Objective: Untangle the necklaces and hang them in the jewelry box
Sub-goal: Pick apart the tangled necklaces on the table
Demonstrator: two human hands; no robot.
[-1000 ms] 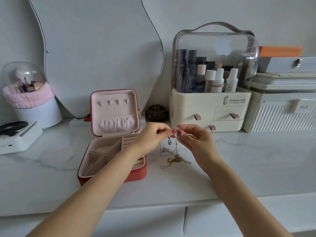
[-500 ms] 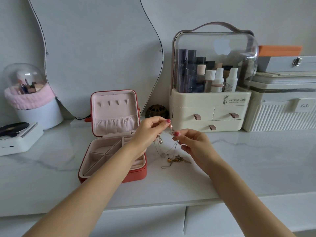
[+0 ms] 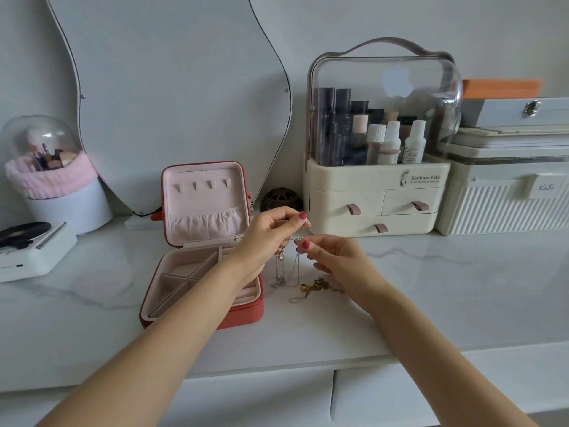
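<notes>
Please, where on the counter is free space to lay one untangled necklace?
Free: the marble counter right of the right hand, before the cosmetics organizer. Also free left of the jewelry box. Crowded: beside the box, where the gold chain lies.

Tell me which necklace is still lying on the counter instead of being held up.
The gold necklace, bunched on the marble counter below the right hand. The silver chains instead hang from the fingers of both hands, the left hand included.

White marble-veined surface (image 3: 462, 288). Bearing: open red jewelry box (image 3: 246, 315) below the left grip (image 3: 271, 238); gold tangled necklaces (image 3: 314, 286) beneath the right grip (image 3: 335, 257); cream cosmetics organizer (image 3: 369, 208) behind both; white ribbed case (image 3: 505, 208) far right.
</notes>
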